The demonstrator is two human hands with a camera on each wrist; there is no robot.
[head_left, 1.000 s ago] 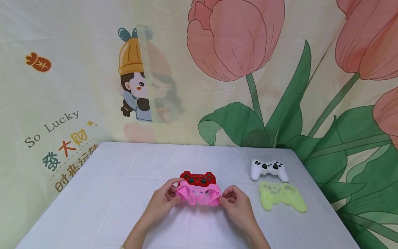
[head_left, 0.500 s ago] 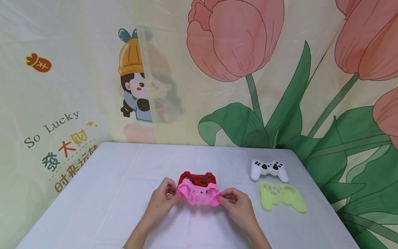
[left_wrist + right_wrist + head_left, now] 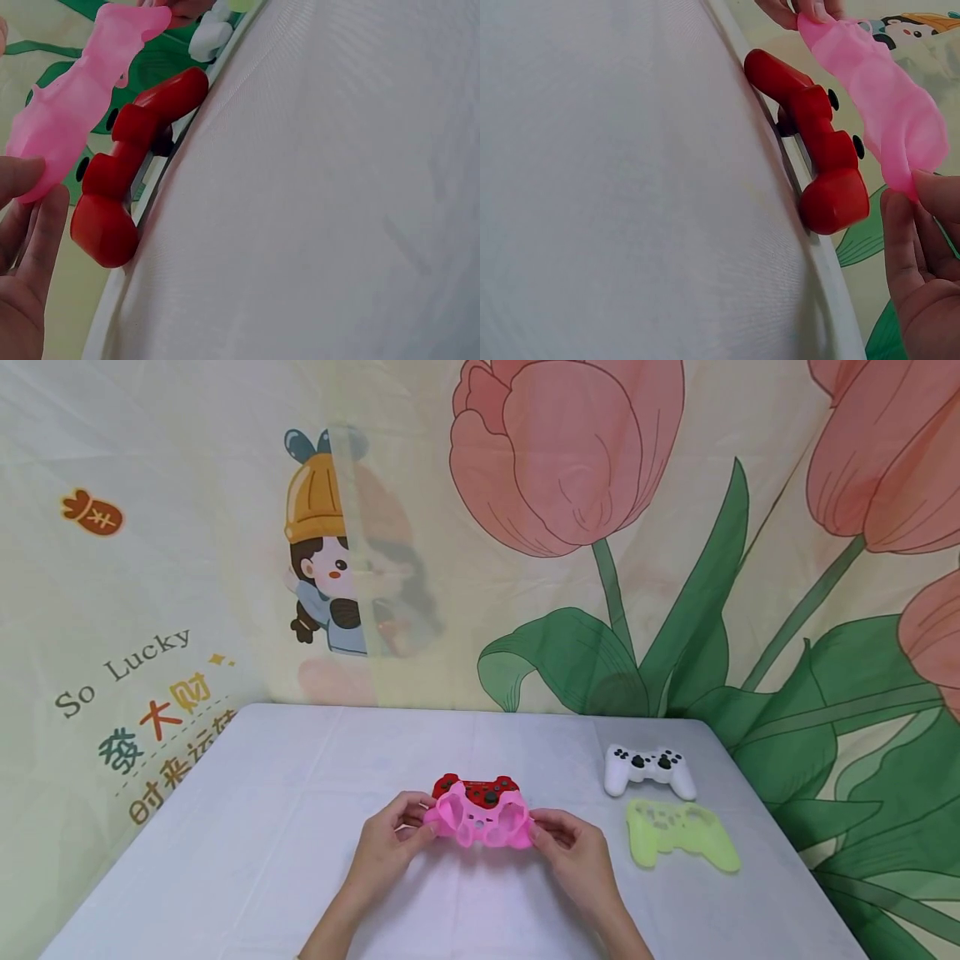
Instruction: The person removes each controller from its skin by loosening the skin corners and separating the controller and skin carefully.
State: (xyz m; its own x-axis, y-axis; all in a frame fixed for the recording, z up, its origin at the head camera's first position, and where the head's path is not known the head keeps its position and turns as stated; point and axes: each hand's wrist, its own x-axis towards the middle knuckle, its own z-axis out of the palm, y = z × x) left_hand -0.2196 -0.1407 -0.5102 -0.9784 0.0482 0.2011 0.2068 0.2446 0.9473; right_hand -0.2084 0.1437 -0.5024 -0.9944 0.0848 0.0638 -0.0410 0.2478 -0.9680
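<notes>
A soft pink controller cover [image 3: 480, 823] with button cutouts is stretched between both hands above the table. My left hand [image 3: 390, 843] pinches its left end between thumb and fingers; in the left wrist view, the cover [image 3: 71, 105] sags slightly along its length. At the other end, the right hand [image 3: 577, 856] pinches the right grip corner, which the right wrist view also shows on the cover [image 3: 881, 97]. Behind it a red game controller [image 3: 480, 787] lies on the table, its lower part hidden by the cover in the head view. In both wrist views cover and controller are apart.
To the right lies a white game controller [image 3: 649, 770] with black sticks. Just in front of it rests a pale yellow-green controller cover [image 3: 681, 833]. The white-clothed table [image 3: 262, 827] ends at a printed backdrop [image 3: 540, 610] behind.
Both hands keep their pinch on the pink cover. Its upper edge has been tilted up, so the cutouts face the camera more and hide more of the red controller.
</notes>
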